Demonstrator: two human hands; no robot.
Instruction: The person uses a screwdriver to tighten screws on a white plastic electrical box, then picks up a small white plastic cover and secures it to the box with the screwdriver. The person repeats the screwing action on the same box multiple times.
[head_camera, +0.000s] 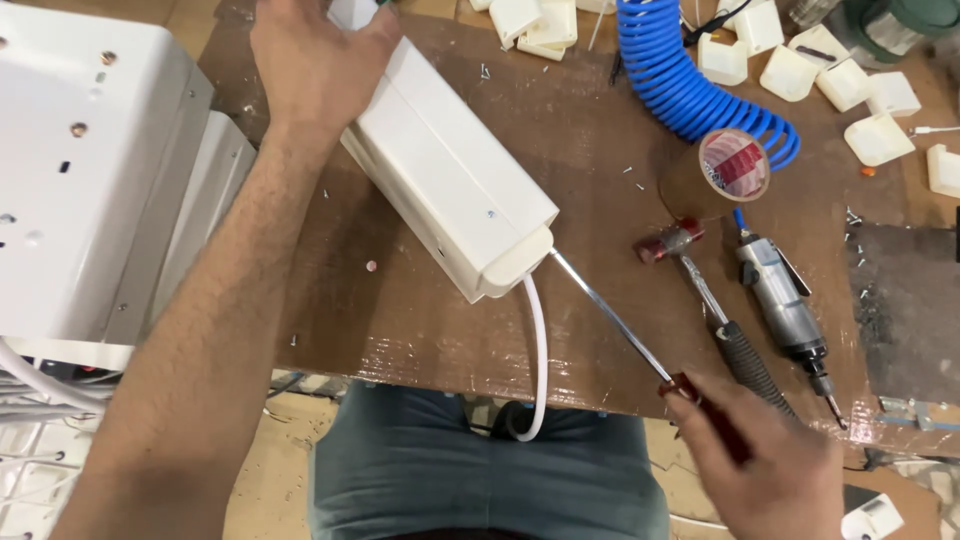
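My left hand presses down on the far end of a long white box-shaped housing that lies diagonally on the brown workbench. My right hand grips the dark red handle of a long screwdriver. Its thin metal shaft runs up-left, and the tip touches the near end cap of the housing. A white cable comes out of that same end and curves down over the bench edge.
A small hammer and a pneumatic screwdriver lie to the right, beside a tape roll and a coiled blue air hose. Several white plastic caps sit at the back. A white metal casing stands on the left.
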